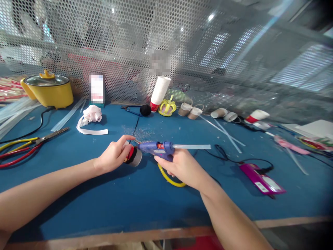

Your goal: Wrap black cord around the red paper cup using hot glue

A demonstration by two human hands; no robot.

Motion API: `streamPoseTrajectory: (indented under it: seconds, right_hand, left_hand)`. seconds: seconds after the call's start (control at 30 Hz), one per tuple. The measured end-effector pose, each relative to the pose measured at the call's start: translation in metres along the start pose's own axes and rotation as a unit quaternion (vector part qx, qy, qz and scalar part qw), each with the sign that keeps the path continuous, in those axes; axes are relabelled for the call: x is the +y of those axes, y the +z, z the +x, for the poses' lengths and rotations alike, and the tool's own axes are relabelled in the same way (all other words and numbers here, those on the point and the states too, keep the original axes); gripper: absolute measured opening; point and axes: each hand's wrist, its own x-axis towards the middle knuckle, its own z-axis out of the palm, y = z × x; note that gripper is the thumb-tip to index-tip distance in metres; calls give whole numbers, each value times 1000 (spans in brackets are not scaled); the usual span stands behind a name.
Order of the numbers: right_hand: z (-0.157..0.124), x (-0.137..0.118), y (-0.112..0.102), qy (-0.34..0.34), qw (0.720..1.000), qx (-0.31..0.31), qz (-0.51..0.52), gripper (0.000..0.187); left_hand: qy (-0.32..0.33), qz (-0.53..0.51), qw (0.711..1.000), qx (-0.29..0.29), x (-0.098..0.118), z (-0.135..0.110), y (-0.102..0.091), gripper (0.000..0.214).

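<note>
My right hand (182, 166) is closed around a blue glue gun (158, 148) with a clear glue stick (192, 147) sticking out of its back. The gun's nozzle points left, close to a small paper cup (134, 157) with a red band that lies on its side. My left hand (114, 154) grips that cup, fingers curled over its top. Both hands are above the blue table (109, 198), near its middle. A yellow ring (170, 180) lies under my right hand.
Pliers with red and yellow handles (23, 147) lie at the left. A yellow pot (48, 91), a white ribbon bow (91, 116), a stack of white cups (160, 92), a yellow crown (167, 107), loose cups, glue sticks and a magenta power strip (261, 178) surround the hands. A perforated metal screen stands behind.
</note>
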Motion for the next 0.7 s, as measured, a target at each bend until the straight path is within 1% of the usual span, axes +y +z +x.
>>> streamPoseTrajectory:
  seconds: [0.17,0.3,0.47,0.7]
  right_hand:
    - [-3,-2,0,-3,1000,-10,-12,17]
    - [-3,0,1,-17,999,3,-43,19]
    - [-9,0,3,-22,996,-6,-86,19]
    - [-16,-5,7,-64,986,25,-152,15]
  left_hand:
    - [-6,-5,1000,4,1,1,0,31]
    - [-11,-4,1000,7,1,1,0,31]
    - [-32,-27,999,10,-1,3,1,32]
    - [-49,-19,998,22,1,6,2,29]
